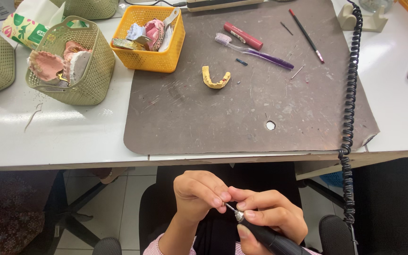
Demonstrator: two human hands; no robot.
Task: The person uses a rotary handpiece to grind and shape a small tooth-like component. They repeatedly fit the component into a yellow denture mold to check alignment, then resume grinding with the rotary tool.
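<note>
Below the tabletop's (72,137) near edge, the right hand (270,219) gripped a black rotary tool (272,241) while the left hand (199,191) pinched its bit (231,208)—apparently fitting it—needing a steady seat, a yellow dental cast (216,79) lying mid-mat (213,127).

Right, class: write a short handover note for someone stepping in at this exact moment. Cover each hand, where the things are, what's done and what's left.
Right hand: grip on a black rotary handpiece, tip up.
Left hand: pinching the handpiece's bur, below the table edge.
On the brown mat: yellow dental arch, purple toothbrush, red tube.
Baskets: denture casts in the green and yellow.
Done or left: cannot tell.
</note>
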